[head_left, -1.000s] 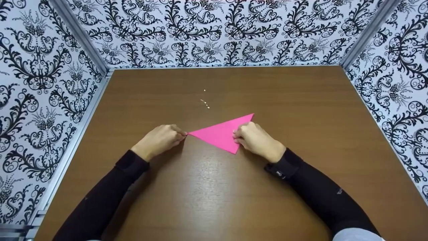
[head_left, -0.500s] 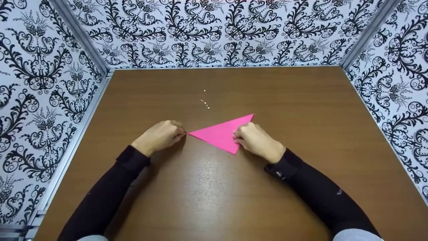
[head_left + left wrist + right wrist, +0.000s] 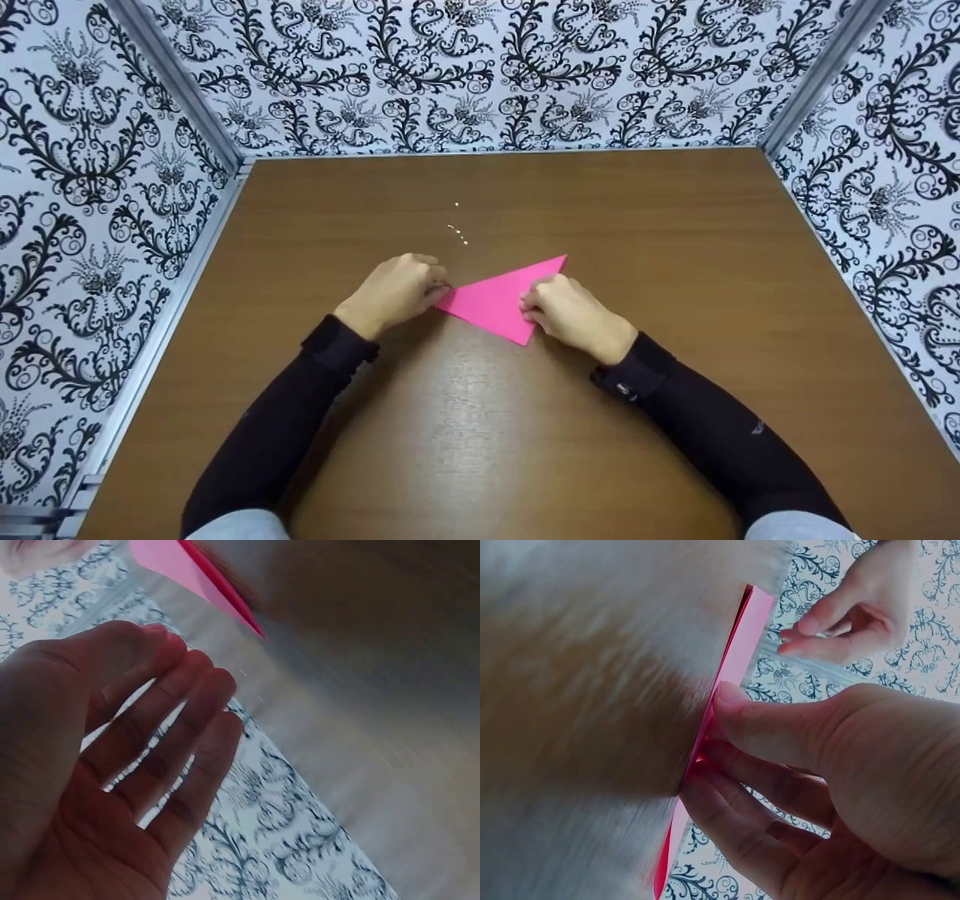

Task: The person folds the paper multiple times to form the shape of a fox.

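Observation:
A pink folded paper triangle (image 3: 491,304) lies on the brown table, its pointed end to the left. Its wide end is pinched by my right hand (image 3: 574,315); in the right wrist view the thumb (image 3: 757,720) is on one side of the paper's edge and fingers are on the other. My left hand (image 3: 397,292) overlaps the pointed tip in the head view. From the left wrist view, that hand (image 3: 142,742) has loosely bent fingers and an empty palm, with the paper (image 3: 202,581) a short way beyond its fingertips.
Several tiny pale specks (image 3: 457,232) are on the table (image 3: 637,210) behind the paper. Black-and-white patterned walls (image 3: 465,75) with grey metal corner posts enclose the table at the back and sides.
My left hand has left the paper's tip and moved right and slightly away from me, over the pointed end. The right hand and the paper have stayed in place.

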